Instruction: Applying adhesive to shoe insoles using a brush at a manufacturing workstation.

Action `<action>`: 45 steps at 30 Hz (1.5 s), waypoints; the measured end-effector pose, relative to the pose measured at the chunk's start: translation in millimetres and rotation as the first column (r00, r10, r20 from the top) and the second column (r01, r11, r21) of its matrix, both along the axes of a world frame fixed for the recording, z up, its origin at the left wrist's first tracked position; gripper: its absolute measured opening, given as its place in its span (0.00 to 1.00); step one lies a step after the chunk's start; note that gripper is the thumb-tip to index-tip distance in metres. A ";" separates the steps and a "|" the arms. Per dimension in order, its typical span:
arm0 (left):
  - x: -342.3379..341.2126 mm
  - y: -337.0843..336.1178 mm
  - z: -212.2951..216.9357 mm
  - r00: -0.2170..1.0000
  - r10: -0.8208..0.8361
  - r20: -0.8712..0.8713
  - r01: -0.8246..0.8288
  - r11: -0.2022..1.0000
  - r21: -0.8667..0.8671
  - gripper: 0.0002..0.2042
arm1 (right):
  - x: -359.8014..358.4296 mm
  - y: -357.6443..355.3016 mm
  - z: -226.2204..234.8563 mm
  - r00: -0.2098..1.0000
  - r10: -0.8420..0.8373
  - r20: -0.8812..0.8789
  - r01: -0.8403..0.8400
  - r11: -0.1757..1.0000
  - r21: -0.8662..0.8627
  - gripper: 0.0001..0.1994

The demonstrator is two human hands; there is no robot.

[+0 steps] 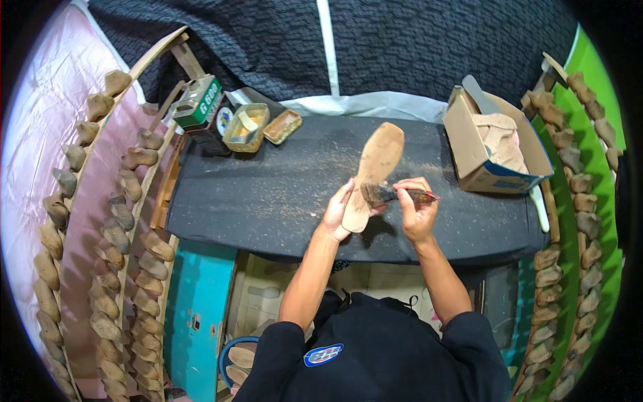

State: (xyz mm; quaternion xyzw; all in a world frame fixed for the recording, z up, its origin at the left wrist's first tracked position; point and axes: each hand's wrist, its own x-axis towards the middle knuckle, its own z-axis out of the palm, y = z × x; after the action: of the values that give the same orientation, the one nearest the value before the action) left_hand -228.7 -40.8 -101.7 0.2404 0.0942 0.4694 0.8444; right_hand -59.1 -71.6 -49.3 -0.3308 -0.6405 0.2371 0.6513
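Observation:
A tan insole-shaped shoe sole piece [382, 153] is held up over the dark table by my left hand [338, 211], its fingers closed round the narrow lower part. My right hand [418, 213] grips a brush [418, 195] by its dark, red-tipped handle. The dark bristles [372, 193] rest on the face of the sole, or just over it, near its lower half. Part of my left fingers is hidden behind the sole.
Crumbs lie over the dark-covered table [234, 208]. At the back left stand a green-and-white can [199, 104], a yellowish tub [245, 137] and a shallow crusted tray [282, 126]. A cardboard box [469, 151] with sole pieces stands right. Racks of wooden shoe lasts [115, 234] flank both sides.

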 end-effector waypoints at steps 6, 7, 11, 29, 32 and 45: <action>29.8 -6.2 -5.0 0.996 0.091 -0.018 -0.092 0.989 -0.112 0.26 | 14.4 -25.9 -0.2 0.947 0.012 0.320 -0.099 0.961 0.258 0.05; 31.4 -6.3 -5.7 0.995 0.093 -0.021 -0.095 0.990 -0.108 0.26 | 16.0 -33.5 2.8 0.936 0.051 0.348 -0.148 0.955 0.257 0.06; 37.3 -14.2 -2.0 0.992 0.042 0.117 -0.034 0.997 -0.069 0.25 | 38.6 -43.7 0.5 0.944 0.264 0.199 -0.275 0.961 0.026 0.03; 79.3 -23.5 16.3 0.986 0.155 0.054 -0.156 0.988 0.013 0.21 | 72.0 -49.0 3.7 0.998 0.063 0.015 -0.062 0.997 -0.051 0.03; 86.5 -25.3 25.6 0.980 0.196 0.017 -0.196 0.981 -0.011 0.22 | 80.0 -35.9 12.3 0.998 -0.032 -0.049 0.030 0.999 -0.032 0.04; 79.2 -27.9 20.0 0.972 0.216 0.098 -0.220 0.975 0.040 0.21 | 67.7 -49.6 10.7 0.996 -0.047 0.076 0.050 0.998 -0.030 0.02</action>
State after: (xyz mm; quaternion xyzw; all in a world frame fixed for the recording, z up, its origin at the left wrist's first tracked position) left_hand -149.5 -68.6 -81.7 0.2280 0.0689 0.5721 0.7848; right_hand 8.6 -121.2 -38.6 -0.3654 -0.6525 0.2188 0.6268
